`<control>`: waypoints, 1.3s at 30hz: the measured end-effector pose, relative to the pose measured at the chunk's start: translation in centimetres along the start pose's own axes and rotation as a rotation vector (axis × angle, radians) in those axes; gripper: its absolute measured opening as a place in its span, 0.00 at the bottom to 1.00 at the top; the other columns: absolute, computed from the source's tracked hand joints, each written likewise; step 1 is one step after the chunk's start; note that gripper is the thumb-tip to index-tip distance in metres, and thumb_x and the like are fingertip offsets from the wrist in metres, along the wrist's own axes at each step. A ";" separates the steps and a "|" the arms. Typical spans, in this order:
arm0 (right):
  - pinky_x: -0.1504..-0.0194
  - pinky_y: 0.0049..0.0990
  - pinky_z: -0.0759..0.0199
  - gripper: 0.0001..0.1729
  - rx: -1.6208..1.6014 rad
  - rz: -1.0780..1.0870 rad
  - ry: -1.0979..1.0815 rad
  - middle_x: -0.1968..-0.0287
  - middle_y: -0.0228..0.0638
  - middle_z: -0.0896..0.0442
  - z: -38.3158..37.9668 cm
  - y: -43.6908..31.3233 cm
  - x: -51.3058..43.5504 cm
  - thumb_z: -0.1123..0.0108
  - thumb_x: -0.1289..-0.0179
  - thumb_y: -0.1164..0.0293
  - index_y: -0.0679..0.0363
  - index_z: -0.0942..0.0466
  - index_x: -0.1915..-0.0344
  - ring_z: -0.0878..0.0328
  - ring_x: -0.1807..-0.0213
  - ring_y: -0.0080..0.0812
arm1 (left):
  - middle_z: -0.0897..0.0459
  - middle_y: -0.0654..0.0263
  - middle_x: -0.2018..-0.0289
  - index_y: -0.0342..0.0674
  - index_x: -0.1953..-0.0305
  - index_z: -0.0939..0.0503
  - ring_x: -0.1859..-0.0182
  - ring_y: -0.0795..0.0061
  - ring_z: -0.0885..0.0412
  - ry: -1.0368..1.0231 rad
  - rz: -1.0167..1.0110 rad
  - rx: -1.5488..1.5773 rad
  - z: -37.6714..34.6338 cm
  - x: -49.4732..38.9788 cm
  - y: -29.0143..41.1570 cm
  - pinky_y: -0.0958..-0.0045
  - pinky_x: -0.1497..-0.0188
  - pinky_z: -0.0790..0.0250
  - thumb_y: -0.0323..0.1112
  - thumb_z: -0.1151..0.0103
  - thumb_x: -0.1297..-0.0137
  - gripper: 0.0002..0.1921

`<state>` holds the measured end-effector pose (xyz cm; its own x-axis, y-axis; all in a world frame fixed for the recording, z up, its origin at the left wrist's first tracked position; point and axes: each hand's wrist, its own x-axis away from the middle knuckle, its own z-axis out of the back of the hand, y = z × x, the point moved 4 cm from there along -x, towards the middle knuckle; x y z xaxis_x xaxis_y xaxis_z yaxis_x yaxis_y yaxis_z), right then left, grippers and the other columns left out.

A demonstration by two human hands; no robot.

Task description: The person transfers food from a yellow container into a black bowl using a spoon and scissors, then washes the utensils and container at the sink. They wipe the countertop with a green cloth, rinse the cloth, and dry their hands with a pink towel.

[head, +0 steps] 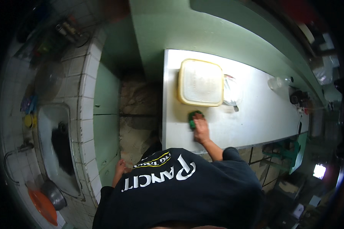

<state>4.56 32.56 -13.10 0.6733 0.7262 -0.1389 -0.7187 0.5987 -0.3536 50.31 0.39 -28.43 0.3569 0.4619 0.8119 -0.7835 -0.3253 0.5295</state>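
Note:
My right hand presses down on a green cloth or scouring pad on the white tabletop, its fingers spread over it. Just beyond the fingers stands a square plastic container with a yellowish rim and a translucent lid. Against the container's right side is a round, shiny lidded dish or bowl, and a spoon-like handle sticks out near it. My left hand hangs low at my left side, away from the table, with nothing visible in it and its thumb apart.
A glass jar and dark small items stand towards the table's far right end. Green wall borders the table's back. Left of me, a tiled counter holds a sink, a metal pot and an orange basin. A green stool is at right.

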 end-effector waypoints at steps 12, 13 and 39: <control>0.65 0.31 0.24 0.13 -1.349 -0.689 0.577 0.61 0.37 0.21 20.3 37.4 -4.4 0.49 0.36 0.68 0.59 0.27 0.52 0.21 0.65 0.33 | 0.23 0.63 0.62 0.41 0.43 0.31 0.72 0.71 0.25 -0.055 0.071 -0.182 -6.9 -1.1 4.8 0.71 0.77 0.33 0.35 0.54 0.34 0.19; 0.63 0.33 0.24 0.18 -1.401 -0.677 0.487 0.59 0.37 0.21 20.9 38.8 -7.3 0.48 0.35 0.66 0.58 0.29 0.47 0.21 0.62 0.33 | 0.23 0.63 0.62 0.42 0.43 0.31 0.72 0.71 0.25 -0.053 0.081 -0.196 -7.6 -0.6 4.9 0.71 0.77 0.33 0.35 0.55 0.34 0.19; 0.62 0.32 0.22 0.16 -0.291 -0.185 -1.226 0.58 0.35 0.18 6.2 21.9 -37.2 0.45 0.41 0.60 0.52 0.18 0.55 0.19 0.66 0.32 | 0.26 0.67 0.58 0.50 0.46 0.32 0.66 0.71 0.27 0.119 0.343 0.123 -19.2 18.5 -5.7 0.64 0.68 0.32 0.44 0.57 0.33 0.16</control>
<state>-37.31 20.72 -9.96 0.0460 0.5687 0.8212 -0.4623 0.7409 -0.4872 51.58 26.64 -21.17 0.0179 0.3991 0.9167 -0.7776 -0.5708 0.2637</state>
